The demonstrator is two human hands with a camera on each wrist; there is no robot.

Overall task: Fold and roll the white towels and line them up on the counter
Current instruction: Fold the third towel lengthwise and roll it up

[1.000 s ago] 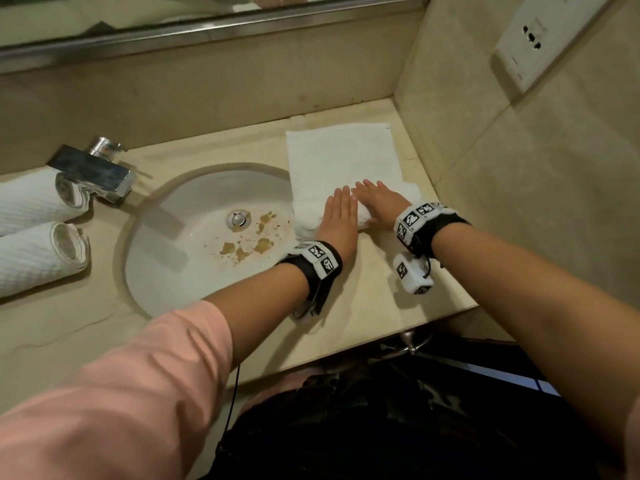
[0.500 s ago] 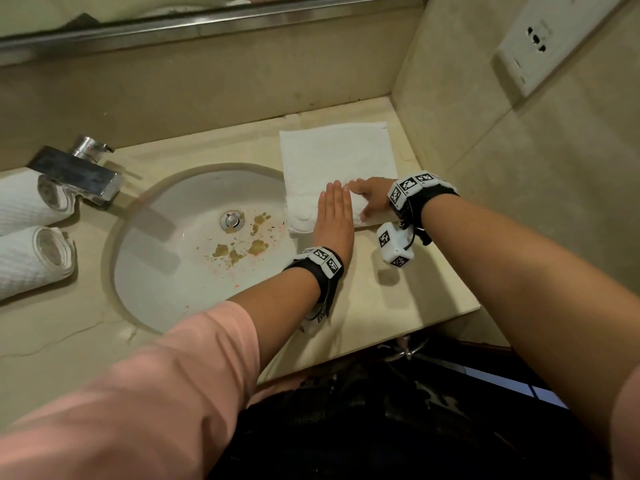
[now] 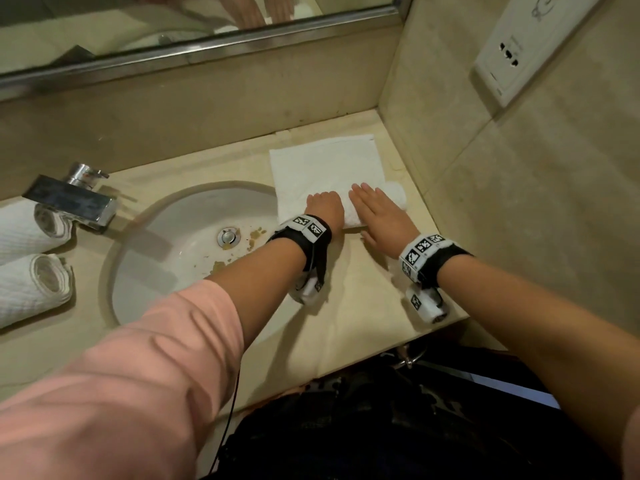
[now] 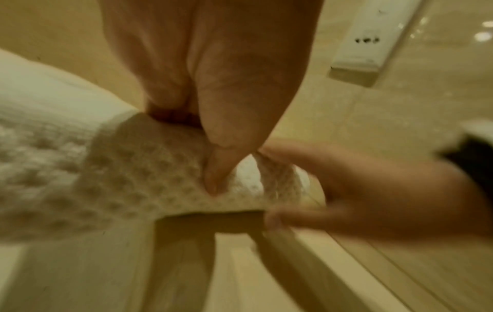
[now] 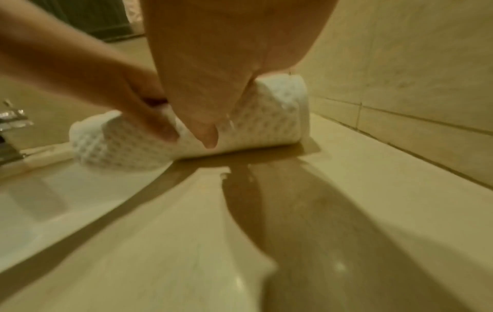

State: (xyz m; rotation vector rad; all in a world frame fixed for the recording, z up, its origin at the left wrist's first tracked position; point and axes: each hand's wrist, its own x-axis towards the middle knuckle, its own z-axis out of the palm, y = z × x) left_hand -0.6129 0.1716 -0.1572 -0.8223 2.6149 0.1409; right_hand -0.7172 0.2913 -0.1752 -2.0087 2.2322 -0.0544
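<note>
Towel (image 3: 325, 168), beside the sink (image 3: 173, 244), now has a fatter roll than a second ago, my left hand (image 3: 325, 206) curled over it, right hand (image 3: 377, 209) flat, so rolling continues.

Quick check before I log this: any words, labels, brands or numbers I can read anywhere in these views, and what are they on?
No readable text in any view.
White wall socket plate: a faint embossed symbol near its top, too faint to read.
Black-and-white square marker tags on the left wristband and right wristband: coded patterns only, no letters or numbers.
Chrome tap and partly rolled white towel: no brand or label visible.
</note>
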